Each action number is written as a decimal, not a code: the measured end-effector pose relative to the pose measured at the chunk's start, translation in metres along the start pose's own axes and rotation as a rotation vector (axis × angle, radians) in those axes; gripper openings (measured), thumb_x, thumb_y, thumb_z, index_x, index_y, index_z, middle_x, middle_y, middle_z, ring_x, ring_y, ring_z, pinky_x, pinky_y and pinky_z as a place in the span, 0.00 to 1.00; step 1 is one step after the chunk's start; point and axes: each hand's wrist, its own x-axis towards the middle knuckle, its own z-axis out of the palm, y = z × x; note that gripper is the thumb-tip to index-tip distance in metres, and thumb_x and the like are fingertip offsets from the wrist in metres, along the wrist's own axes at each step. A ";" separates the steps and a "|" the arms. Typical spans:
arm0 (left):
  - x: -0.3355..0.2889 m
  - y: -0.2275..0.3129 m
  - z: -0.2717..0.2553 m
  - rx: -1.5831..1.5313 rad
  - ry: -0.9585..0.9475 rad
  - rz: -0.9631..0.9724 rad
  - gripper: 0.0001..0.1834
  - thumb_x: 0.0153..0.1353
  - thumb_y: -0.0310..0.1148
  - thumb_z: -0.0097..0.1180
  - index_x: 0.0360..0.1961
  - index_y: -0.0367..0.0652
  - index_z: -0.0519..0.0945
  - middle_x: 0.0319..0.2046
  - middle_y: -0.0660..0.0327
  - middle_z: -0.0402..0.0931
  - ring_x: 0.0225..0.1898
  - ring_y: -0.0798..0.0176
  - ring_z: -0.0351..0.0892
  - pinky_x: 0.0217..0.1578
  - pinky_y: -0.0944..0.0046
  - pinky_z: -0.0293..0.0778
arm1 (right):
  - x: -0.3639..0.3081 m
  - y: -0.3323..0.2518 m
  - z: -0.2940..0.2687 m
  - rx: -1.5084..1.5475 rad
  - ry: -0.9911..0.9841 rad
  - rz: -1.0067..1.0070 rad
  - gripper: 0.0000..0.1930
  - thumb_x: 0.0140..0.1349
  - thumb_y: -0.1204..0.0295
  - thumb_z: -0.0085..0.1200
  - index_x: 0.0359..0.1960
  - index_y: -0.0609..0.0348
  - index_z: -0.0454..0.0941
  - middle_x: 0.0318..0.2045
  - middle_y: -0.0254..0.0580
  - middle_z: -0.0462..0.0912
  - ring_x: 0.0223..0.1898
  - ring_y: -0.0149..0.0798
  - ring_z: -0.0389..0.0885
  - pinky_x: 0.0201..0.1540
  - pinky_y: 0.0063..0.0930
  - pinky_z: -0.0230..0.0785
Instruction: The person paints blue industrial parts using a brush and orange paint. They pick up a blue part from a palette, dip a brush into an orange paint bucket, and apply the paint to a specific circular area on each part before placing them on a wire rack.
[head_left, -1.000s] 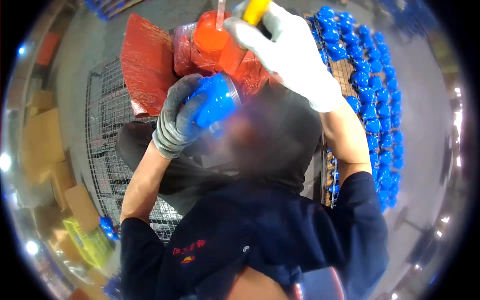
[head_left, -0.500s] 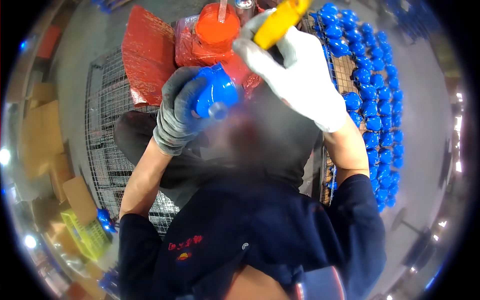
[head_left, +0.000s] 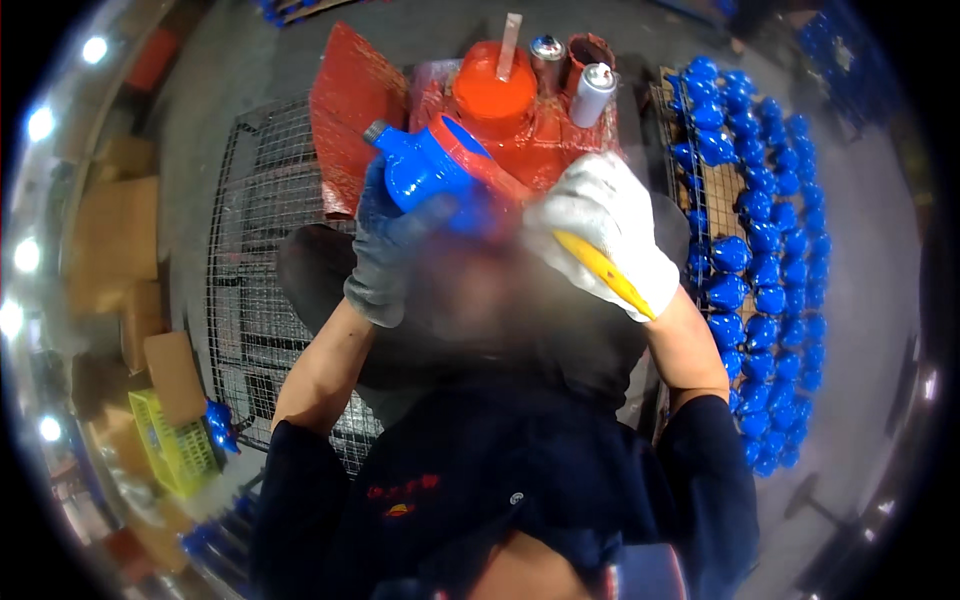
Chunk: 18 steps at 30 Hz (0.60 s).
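On the left, a hand could pass low over the wire mesh (head_left: pixel 245 250) as far as the red panel (head_left: pixel 355 110). The blue vessel (head_left: pixel 415 170) in the left hand (head_left: pixel 388 245) blocks the middle. On the far side, the paint pot (head_left: pixel 495 122), its protruding stick (head_left: pixel 509 45) and a white spray can (head_left: pixel 593 98) bar a low reach; on the right, blue parts (head_left: pixel 765 240) crowd the rack (head_left: pixel 718 195).

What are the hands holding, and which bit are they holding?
The left hand grips a blue fitting by its rounded body, and the right hand holds a paintbrush by its yellow handle.
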 end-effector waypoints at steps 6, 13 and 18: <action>-0.002 0.014 -0.021 -0.634 -0.183 -0.295 0.48 0.64 0.59 0.60 0.72 0.37 0.55 0.62 0.43 0.71 0.55 0.45 0.81 0.52 0.47 0.83 | 0.001 0.013 0.000 0.117 -0.031 -0.047 0.20 0.42 0.71 0.76 0.39 0.50 0.84 0.33 0.33 0.81 0.37 0.41 0.80 0.42 0.34 0.71; -0.003 0.036 -0.018 -1.066 -0.300 -0.571 0.45 0.68 0.59 0.54 0.64 0.23 0.62 0.48 0.34 0.74 0.26 0.55 0.81 0.24 0.65 0.84 | -0.018 0.037 0.011 0.755 0.080 0.208 0.15 0.48 0.78 0.71 0.40 0.62 0.86 0.39 0.47 0.83 0.44 0.47 0.79 0.46 0.36 0.74; 0.006 0.020 -0.058 -1.518 -0.293 -1.072 0.40 0.72 0.52 0.52 0.68 0.25 0.59 0.52 0.34 0.72 0.36 0.52 0.84 0.30 0.64 0.86 | -0.029 0.043 0.011 0.836 0.151 0.261 0.14 0.46 0.80 0.71 0.36 0.67 0.85 0.39 0.50 0.83 0.46 0.48 0.79 0.46 0.35 0.75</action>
